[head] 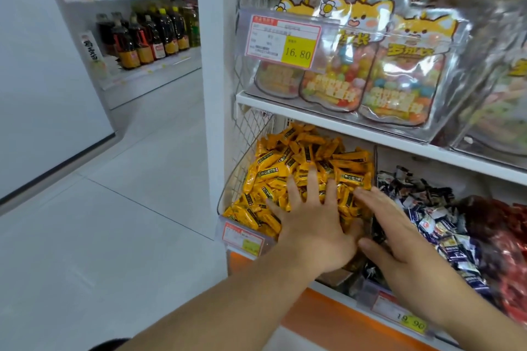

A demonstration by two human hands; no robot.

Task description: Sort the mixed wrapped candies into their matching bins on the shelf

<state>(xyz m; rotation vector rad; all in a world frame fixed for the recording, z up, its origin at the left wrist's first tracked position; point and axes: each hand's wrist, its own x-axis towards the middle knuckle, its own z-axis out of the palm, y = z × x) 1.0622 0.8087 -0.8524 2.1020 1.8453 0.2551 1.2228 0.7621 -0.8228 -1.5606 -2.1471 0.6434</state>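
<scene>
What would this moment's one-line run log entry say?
left hand: flat on yellow candies | right hand: open at bin divider | dark-wrapped candies: untouched

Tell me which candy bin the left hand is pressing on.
The yellow bin, leftmost on the lower shelf. The left hand lies flat on its yellow candies; the neighbouring bins hold dark-and-white and red wrappers.
</scene>
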